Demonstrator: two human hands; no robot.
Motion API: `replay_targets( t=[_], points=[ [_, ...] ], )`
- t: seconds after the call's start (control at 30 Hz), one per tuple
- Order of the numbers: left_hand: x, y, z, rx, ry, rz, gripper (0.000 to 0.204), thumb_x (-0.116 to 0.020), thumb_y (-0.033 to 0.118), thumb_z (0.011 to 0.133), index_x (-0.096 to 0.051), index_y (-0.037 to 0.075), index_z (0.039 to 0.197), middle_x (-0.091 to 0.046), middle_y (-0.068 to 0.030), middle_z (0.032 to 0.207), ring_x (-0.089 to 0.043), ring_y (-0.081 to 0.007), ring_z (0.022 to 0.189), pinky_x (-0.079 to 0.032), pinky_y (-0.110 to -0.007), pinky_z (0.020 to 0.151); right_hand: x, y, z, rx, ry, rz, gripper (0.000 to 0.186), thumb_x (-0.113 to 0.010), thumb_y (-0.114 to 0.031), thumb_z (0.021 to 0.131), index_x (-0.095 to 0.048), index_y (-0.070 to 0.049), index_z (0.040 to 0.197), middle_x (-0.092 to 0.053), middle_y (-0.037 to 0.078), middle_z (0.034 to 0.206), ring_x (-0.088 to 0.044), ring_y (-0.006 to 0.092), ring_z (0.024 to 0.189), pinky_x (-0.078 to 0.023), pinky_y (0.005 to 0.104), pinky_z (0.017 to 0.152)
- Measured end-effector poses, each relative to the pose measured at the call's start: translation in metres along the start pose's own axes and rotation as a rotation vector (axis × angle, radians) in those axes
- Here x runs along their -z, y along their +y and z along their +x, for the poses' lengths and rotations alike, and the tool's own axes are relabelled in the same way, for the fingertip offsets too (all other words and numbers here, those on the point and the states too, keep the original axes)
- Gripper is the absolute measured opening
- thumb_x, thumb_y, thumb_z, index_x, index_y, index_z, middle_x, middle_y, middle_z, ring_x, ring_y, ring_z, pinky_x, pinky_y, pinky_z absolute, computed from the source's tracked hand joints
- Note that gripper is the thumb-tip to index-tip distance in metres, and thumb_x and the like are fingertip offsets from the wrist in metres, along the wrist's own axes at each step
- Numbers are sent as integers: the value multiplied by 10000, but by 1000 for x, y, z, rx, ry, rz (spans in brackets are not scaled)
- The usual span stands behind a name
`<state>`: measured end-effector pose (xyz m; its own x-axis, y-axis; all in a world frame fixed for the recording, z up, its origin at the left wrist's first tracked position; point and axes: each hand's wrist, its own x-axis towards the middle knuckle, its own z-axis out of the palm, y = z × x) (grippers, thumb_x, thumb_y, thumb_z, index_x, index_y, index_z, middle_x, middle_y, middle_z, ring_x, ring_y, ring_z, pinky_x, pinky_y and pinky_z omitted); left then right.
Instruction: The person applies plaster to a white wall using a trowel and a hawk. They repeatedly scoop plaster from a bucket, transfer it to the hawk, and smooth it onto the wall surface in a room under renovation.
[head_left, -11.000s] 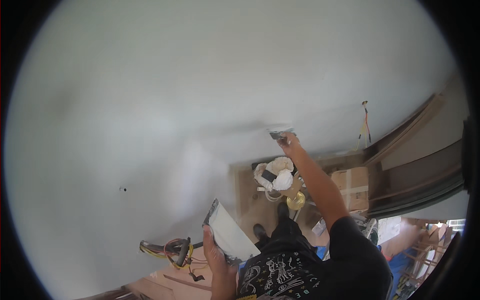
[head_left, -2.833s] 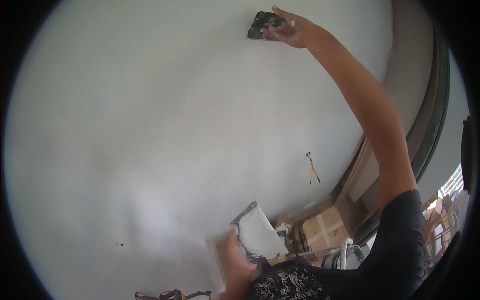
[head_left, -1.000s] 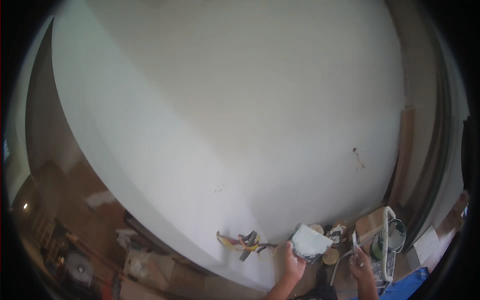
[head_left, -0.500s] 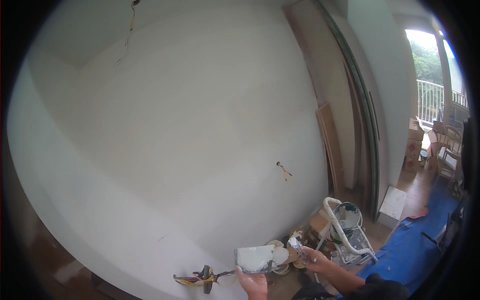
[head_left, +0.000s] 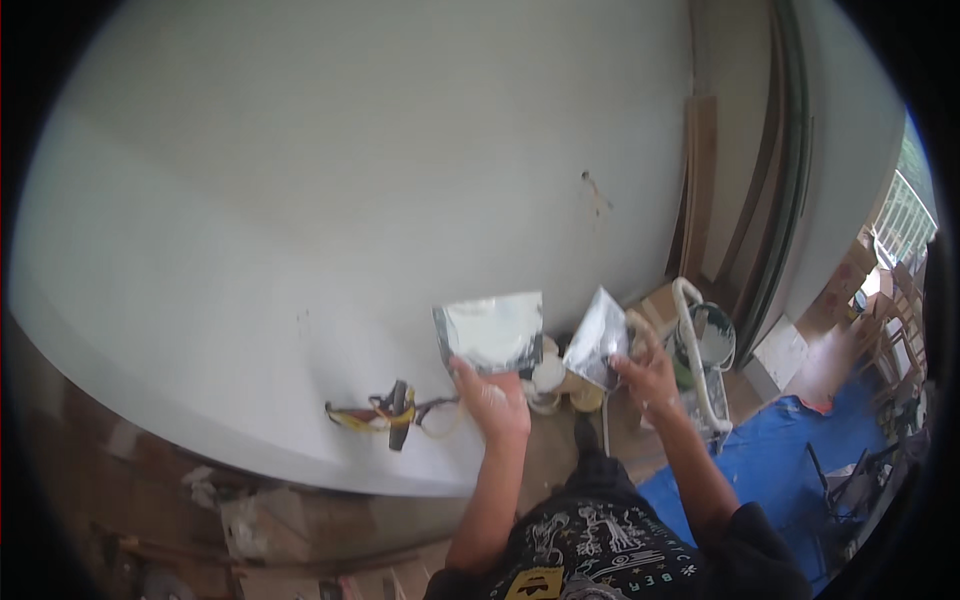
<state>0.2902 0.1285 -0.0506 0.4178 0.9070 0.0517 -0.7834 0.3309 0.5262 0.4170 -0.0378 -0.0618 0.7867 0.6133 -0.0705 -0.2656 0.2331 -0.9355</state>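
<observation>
My left hand (head_left: 492,402) grips a flat rectangular metal plate (head_left: 450,345) from below, with white putty (head_left: 495,332) spread over its face. The fingers behind the plate are mostly hidden. To its right, my right hand (head_left: 648,375) is closed around a putty knife (head_left: 600,345), whose wide silvery blade points up and left. A small gap separates blade and plate. Both tools are held in front of a pale plastered wall (head_left: 400,180), apart from its surface as far as I can tell. White smears mark my left hand.
Loose wires (head_left: 370,415) stick out of the wall at lower left; others (head_left: 597,192) hang higher up. A putty bucket (head_left: 715,335) stands by a white step-ladder frame (head_left: 685,310) at right. Blue sheeting (head_left: 690,490) covers floor there. Boards (head_left: 702,170) lean beyond.
My view has tilted downward, bringing my forearms and shirt into sight. Both hands appear higher in the picture, and the putty knife's blade now faces me more broadly.
</observation>
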Motion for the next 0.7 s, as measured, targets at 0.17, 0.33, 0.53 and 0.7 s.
replay_targets(
  t=[0.17, 0.33, 0.53, 0.7],
  points=[
    [-25, 9, -13, -110, -156, 79, 604, -463, 393, 991, -256, 33, 1431, -390, -103, 1410, -397, -233, 1314, -378, -393, 1064, -20, -9, 12, 228, -188, -58, 740, -734, 27, 773, -353, 14, 1407, -603, 123, 1123, -624, 182, 993, -526, 278, 810],
    [-18, 4, -22, 8, -299, 400, 591, -369, 386, 1019, -240, -3, 1445, -404, -166, 1391, -436, -257, 1284, -413, -384, 1029, -23, -22, 18, 132, -224, -339, 740, -750, 36, 746, -390, 10, 1393, -624, 58, 993, -591, 78, 765, -488, 216, 637],
    [-12, -5, -33, 11, -482, 762, 599, -286, 397, 1033, -275, -36, 1447, -459, -189, 1354, -462, -258, 1260, -374, -334, 1025, -34, -44, 27, 192, -146, -345, 718, -758, 5, 752, -411, 4, 1380, -577, -28, 722, -505, 28, 590, -393, 174, 520],
    [-2, -7, -48, -53, -509, 1025, 593, -289, 410, 1032, -337, -47, 1407, -499, -193, 1315, -492, -255, 1229, -372, -335, 1027, -27, -57, 41, 214, -40, -173, 601, -754, -37, 760, -482, 5, 1294, -630, 31, 845, -601, 101, 766, -485, 235, 658]
  ],
)
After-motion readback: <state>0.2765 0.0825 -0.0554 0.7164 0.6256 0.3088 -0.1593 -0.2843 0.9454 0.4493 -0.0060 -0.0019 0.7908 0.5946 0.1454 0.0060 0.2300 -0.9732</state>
